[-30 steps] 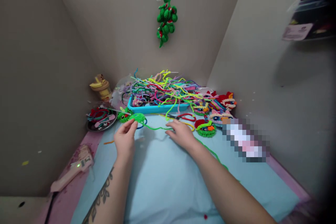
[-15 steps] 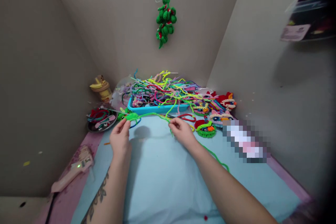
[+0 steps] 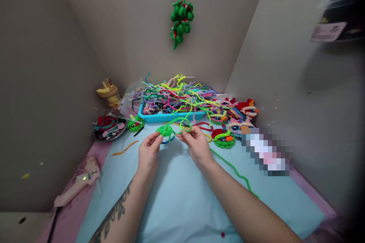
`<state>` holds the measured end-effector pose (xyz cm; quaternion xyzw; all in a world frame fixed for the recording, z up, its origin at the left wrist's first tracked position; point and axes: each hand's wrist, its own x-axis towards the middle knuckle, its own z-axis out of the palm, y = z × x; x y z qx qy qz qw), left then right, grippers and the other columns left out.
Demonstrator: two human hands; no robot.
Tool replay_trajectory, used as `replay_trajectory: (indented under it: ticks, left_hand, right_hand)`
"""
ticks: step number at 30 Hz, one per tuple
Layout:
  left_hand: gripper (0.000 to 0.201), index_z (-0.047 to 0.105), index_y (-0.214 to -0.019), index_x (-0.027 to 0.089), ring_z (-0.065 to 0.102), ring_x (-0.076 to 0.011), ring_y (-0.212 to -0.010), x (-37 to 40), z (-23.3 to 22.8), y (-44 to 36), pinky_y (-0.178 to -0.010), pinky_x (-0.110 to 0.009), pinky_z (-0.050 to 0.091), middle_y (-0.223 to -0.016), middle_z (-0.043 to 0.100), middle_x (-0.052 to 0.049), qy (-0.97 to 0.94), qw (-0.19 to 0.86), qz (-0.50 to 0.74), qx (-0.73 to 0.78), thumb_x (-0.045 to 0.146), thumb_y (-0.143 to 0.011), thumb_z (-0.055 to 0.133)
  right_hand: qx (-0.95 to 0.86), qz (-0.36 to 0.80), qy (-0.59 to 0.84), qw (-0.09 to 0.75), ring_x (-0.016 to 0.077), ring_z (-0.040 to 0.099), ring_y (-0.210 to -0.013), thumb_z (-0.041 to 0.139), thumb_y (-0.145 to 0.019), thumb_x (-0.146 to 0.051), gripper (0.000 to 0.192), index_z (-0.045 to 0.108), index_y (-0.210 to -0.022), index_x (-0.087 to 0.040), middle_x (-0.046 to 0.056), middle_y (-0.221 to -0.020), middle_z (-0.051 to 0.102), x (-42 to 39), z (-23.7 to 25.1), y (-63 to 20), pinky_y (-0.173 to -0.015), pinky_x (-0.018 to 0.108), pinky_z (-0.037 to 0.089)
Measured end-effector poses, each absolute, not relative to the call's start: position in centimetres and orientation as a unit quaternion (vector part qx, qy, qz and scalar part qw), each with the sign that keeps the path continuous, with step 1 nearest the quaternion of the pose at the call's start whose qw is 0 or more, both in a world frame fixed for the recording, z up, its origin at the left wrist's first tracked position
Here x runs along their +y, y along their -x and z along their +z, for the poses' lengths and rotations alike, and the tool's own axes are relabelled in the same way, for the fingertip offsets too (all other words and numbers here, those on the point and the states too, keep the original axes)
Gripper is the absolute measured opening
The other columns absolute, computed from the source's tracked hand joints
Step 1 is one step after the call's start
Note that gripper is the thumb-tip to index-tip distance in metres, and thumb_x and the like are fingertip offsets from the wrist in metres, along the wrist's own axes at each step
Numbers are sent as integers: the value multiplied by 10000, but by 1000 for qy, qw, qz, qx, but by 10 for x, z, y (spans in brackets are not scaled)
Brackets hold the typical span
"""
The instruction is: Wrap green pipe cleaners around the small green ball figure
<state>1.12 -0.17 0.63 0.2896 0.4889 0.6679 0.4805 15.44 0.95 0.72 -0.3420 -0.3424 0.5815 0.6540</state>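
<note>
My left hand (image 3: pixel 150 146) pinches a small piece of coiled green pipe cleaner (image 3: pixel 164 130) between thumb and fingers. From that piece a green strand loops up and over to my right hand (image 3: pixel 196 144), which is closed on the strand near its end. Both hands are raised over the light blue cloth (image 3: pixel 176 193), a short gap apart. A blue pipe cleaner loop (image 3: pixel 169 140) shows just behind the green piece. Beyond the hands lie red-handled scissors (image 3: pixel 203 125), partly covered. A long green pipe cleaner (image 3: pixel 236 171) trails across the cloth right of my right forearm.
A blue tray (image 3: pixel 173 117) heaped with coloured pipe cleaners stands at the back. Finished bird-like pieces (image 3: pixel 224 138) sit at right, a green face piece (image 3: pixel 135 124) and a dark bowl (image 3: pixel 110 134) at left. A glue gun (image 3: pixel 80 186) with a lit green light lies near the left edge.
My hands have come closer together, the left moving right with the green piece. The strand, stretched fairly straight before, now bows into a loop. The green face piece and orange strip are uncovered.
</note>
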Motion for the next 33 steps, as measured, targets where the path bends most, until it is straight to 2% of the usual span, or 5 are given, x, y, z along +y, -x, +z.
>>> replay_trajectory:
  ticks: [6,10,16,22,33]
  left_hand:
    - [313,669,-822,147,483,-58,-499,-4,3,-15,-469,-180,330,-644,646,2,-322,476,663,480,274,-552,766]
    - [276,673,-815,156,504,-66,-524,-6,2,-16,-480,-177,346,-645,652,3,-349,463,658,481,266,-575,754]
    - [258,680,-803,153,540,-88,-560,-8,1,-19,-491,-184,385,-664,659,-14,-385,450,647,480,268,-582,747]
    - [250,681,-825,154,567,-104,-603,-9,1,-18,-546,-206,428,-710,673,-27,-404,416,653,486,276,-611,726]
    - [115,732,-758,255,540,-148,-589,-25,7,-22,-571,-251,420,-704,683,-31,-533,231,617,531,269,-656,681]
  right_hand:
    - [-262,672,338,605,93,617,-571,754,-562,-225,262,528,-681,-168,-43,-597,597,8,10,-151,-499,164,459]
    - [-201,722,344,566,25,434,-401,744,-503,-155,269,493,-598,-162,-74,-494,507,10,11,-154,-330,120,259]
    - [-252,753,365,486,13,256,-340,714,-478,-125,226,507,-561,-158,-98,-414,400,7,9,-153,-324,168,102]
    - [-354,695,377,499,22,355,-415,730,-541,-194,183,613,-673,-144,-65,-543,503,5,4,-149,-360,168,212]
    - [-320,757,303,483,125,632,-707,734,-618,-296,334,543,-872,-193,-5,-790,647,-11,6,-138,-614,234,469]
